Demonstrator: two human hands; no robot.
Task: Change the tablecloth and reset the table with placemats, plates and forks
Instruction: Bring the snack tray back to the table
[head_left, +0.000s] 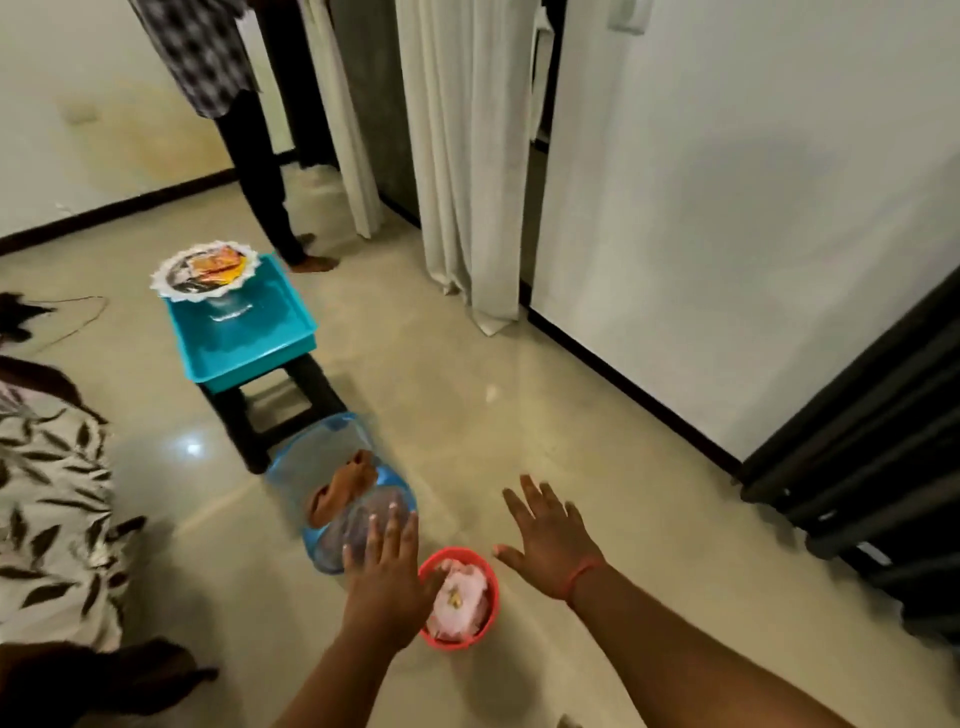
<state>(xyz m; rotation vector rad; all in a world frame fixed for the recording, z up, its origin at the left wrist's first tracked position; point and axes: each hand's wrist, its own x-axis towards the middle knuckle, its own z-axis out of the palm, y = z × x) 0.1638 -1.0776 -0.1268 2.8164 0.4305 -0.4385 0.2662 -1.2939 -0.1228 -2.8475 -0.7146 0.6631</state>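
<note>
**Barely started: nothing laid out yet**

The nearest things to a table setting are over on the teal tray (244, 332), which sits on a small black stool (275, 410) well ahead of me. At its far corner rests a white plate with a scalloped edge (205, 270), carrying something orange and dark that I can't make out. No forks, placemats or dining table show from where I'm looking, so I judge the reset has not begun.

As for the cloth, a patterned fabric with dark leaves (49, 514) lies at my left edge. Whether that is the old tablecloth or the new one, I cannot tell.

My left hand (384, 577) is stretched out flat with its fingers straight, over the rim of a clear blue plastic tub (343, 493) lying on the floor with a brown cloth (345, 483) inside. My right hand (548, 540) is spread wide in the air and holds nothing. Between my hands stands a small red bowl (460, 597) with something pale pink in it.

Another person's legs (265, 171) stand by the curtains (462, 156) beyond the stool.

By my reckoning almost everything is left: swapping the cloth, then setting placemats, plates and forks.
</note>
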